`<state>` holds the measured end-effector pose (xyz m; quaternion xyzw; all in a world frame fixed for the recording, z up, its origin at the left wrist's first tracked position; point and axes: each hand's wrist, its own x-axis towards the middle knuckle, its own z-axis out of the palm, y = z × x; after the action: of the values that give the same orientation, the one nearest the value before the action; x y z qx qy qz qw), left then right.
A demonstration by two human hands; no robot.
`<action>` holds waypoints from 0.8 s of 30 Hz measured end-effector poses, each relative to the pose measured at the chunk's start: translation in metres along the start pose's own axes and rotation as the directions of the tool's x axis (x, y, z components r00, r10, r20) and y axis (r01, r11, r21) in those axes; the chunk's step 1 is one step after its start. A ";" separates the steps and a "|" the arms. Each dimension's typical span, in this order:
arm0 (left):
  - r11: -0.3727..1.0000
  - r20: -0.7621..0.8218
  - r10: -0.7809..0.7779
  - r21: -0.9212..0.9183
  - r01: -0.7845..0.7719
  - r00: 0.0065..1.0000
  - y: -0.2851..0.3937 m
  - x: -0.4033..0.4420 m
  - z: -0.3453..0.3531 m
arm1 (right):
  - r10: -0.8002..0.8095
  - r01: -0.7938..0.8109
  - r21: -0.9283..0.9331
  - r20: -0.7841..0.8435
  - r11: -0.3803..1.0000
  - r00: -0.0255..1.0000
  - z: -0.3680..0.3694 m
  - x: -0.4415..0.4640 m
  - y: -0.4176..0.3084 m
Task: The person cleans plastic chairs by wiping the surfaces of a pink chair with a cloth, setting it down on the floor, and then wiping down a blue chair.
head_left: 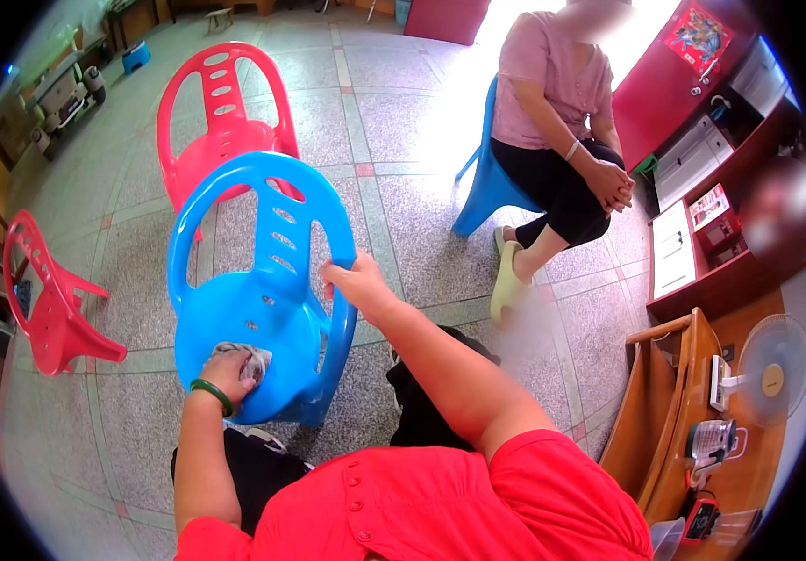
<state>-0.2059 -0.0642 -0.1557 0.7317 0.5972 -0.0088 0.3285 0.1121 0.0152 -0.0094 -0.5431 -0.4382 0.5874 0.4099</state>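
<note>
A blue plastic chair [235,304] with a slotted backrest stands on the floor in front of me. My left hand [226,373], with a green bangle at the wrist, presses a crumpled grey cloth [253,361] onto the front of its seat. Fingers are closed around the cloth, so part of it is hidden. My right hand [358,282] grips the side of the chair's backrest frame, its fingers partly hidden behind the blue plastic.
A red plastic chair [221,140] stands behind the blue one, and another red chair [52,299] is at the left. At the right a person [562,103] sits on a blue chair [492,182], hands clasped. A wooden cabinet [674,402] bears a fan [772,374].
</note>
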 end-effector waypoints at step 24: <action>0.961 -0.023 -0.119 0.250 0.121 0.993 0.065 -0.007 -0.011 | -0.040 0.044 0.029 -0.111 0.999 0.993 0.007 0.006 -0.011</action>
<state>-0.1546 -0.0700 -0.1136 0.7297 0.6360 -0.1014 0.2297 0.1051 0.0237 -0.0005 -0.5588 -0.4170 0.5547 0.4541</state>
